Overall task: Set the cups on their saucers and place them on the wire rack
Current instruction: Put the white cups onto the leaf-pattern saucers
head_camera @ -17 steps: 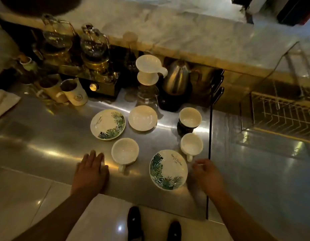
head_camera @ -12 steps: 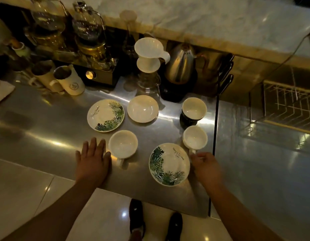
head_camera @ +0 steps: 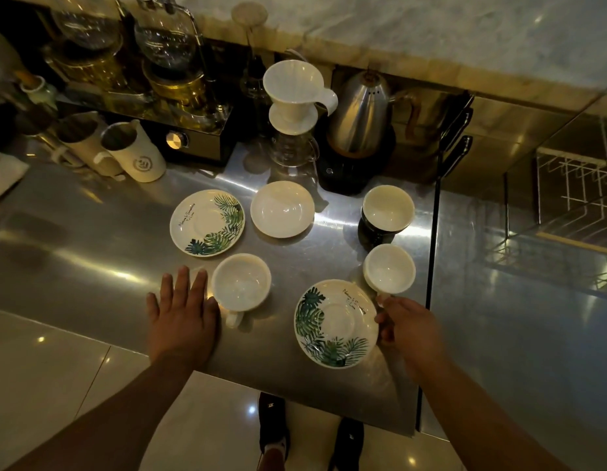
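Observation:
On the steel counter stand three cups: a white cup [head_camera: 241, 282] near my left hand, a small white cup [head_camera: 389, 269] at the right, and a dark-sided cup [head_camera: 387, 212] behind it. Two leaf-printed saucers lie flat, one [head_camera: 207, 222] at the left rear and one [head_camera: 336, 323] near the front edge; a plain white saucer [head_camera: 282, 209] sits between. My left hand [head_camera: 183, 317] rests flat, fingers spread, just left of the white cup. My right hand [head_camera: 409, 329] pinches the small white cup's handle. The wire rack [head_camera: 577, 188] is far right.
Behind the cups stand a white dripper on a glass carafe [head_camera: 293, 113], a steel kettle [head_camera: 361, 117], siphon brewers [head_camera: 166, 62] and cream pitchers [head_camera: 135, 151]. A dark seam [head_camera: 431, 266] separates this counter from the steel surface at the right. My shoes [head_camera: 309, 433] show below the counter's front edge.
My right hand has moved forward and closed its fingers on the small white cup's handle. My left hand has stayed flat beside the white cup.

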